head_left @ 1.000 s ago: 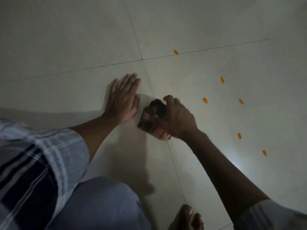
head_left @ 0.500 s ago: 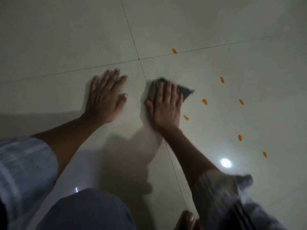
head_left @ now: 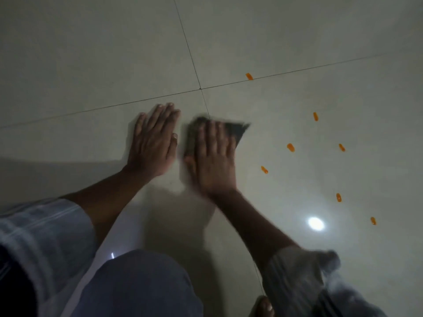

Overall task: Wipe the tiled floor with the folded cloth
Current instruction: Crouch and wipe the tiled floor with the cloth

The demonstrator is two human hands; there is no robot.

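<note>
Dark, blurred folded cloth (head_left: pixel 231 131) lies on the tiled floor (head_left: pixel 91 65) just below the grout crossing, pressed under the right hand (head_left: pixel 215 161), fingers straight. Left hand (head_left: pixel 153 145) rests flat beside it.

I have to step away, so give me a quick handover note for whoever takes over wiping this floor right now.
Left hand: flat on the tiled floor, fingers straight, holding nothing, bracing.
Right hand: flat on the folded cloth, fingers straight, pressing it to the floor; the view is motion-blurred.
Cloth: dark, on the vertical grout line just below the tile junction, close beside the left hand.
Done: cannot tell which area has been wiped.
Left: seven orange marks to the right of the cloth, the nearest one beside the right hand, the farthest on the upper grout line. None is touched by the cloth.
</note>
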